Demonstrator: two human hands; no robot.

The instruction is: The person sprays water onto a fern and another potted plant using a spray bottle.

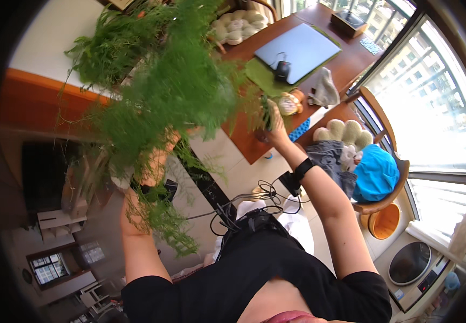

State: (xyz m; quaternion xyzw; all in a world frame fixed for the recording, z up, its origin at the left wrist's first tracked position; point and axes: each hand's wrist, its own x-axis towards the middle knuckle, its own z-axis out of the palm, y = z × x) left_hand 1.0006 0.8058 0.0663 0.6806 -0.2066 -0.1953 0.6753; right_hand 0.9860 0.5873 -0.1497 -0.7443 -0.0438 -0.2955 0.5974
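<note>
A feathery green asparagus-fern-like plant (179, 86) fills the upper middle, its thin fronds blurred and trailing down over my left forearm. My left hand (164, 146) reaches up into the foliage, which hides most of its fingers; what it holds cannot be made out. To the right, my right hand (277, 132) is raised by the table's near corner, closed around a small dark green thing whose kind is unclear. A few fronds brush past it. Black bands circle both wrists.
A wooden table (244, 142) bears a closed laptop (297, 51), a black mouse (282, 70), a plush toy (291, 102) and a grey cloth (324, 89). Clothes and a blue bundle (376, 172) lie on a wooden chair (389, 116). Black cables (260, 196) hang at my waist. A wooden bucket (382, 222) and washing machine (411, 264) stand right.
</note>
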